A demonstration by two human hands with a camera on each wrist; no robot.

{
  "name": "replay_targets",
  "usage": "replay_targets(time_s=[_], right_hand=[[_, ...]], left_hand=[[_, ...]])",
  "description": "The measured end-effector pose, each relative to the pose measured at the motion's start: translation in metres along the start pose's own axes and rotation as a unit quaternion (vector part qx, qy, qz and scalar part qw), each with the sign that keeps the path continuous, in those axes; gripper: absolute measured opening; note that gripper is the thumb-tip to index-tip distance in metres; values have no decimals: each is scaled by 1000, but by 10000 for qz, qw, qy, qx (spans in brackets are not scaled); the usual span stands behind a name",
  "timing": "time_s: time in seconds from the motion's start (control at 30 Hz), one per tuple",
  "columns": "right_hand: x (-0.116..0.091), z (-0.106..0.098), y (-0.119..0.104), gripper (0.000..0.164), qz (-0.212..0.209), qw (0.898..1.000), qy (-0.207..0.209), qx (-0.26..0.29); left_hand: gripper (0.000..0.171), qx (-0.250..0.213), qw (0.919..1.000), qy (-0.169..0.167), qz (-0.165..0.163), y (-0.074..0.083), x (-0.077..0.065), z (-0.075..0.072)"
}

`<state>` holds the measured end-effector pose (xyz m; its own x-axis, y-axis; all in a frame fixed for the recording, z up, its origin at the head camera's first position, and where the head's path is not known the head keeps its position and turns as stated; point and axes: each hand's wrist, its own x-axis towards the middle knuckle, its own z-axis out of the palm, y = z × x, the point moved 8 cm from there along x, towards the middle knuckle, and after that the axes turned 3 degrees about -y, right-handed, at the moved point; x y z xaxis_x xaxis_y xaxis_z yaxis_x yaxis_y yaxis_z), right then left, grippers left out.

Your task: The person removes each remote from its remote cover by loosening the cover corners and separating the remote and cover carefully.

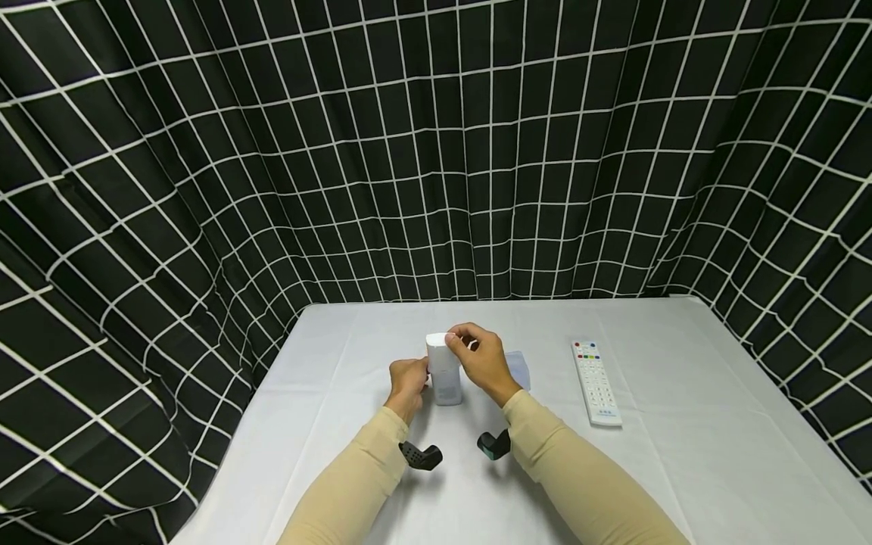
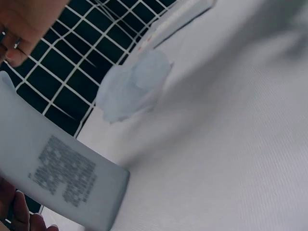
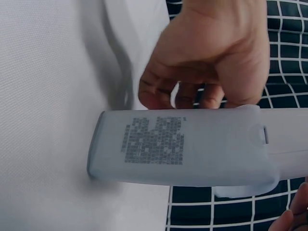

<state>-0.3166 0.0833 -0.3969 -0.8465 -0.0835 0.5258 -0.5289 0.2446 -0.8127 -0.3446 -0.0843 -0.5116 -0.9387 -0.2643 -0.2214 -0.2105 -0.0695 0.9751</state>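
A white remote control (image 1: pixel 441 357) stands upright on the table, its lower part inside a translucent sleeve (image 3: pixel 144 144). A block of grey print shows through the sleeve. My left hand (image 1: pixel 408 378) grips the sleeved part from the left side, its fingers curled against the edge in the right wrist view. At the top, my right hand (image 1: pixel 485 359) pinches the bare white end between thumb and fingers. In the right wrist view only a few right fingertips (image 3: pixel 284 221) show beside that bare end.
Behind my right wrist lies a thin, bluish translucent sheet or pouch (image 2: pixel 134 86). A longer white remote with coloured buttons (image 1: pixel 596 382) lies to the right on the white-covered table (image 1: pixel 688 424). Black grid curtains (image 1: pixel 436 151) enclose the back and sides.
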Motion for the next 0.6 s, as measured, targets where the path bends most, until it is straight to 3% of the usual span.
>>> replay_targets(time_s=[0.23,0.47,0.6], right_hand=[[-1,0,0,11,-1,10000,12,-10],[-1,1,2,12,3,10000,10,3],[-5,-2,-24,9,17,10000,37,83]], left_hand=[[39,656,9978,-43,-1,-1,0,-1],[37,1412,9898,-164,-3,0,3,0],[32,1714,9850,-211,26,-2,7,-1]])
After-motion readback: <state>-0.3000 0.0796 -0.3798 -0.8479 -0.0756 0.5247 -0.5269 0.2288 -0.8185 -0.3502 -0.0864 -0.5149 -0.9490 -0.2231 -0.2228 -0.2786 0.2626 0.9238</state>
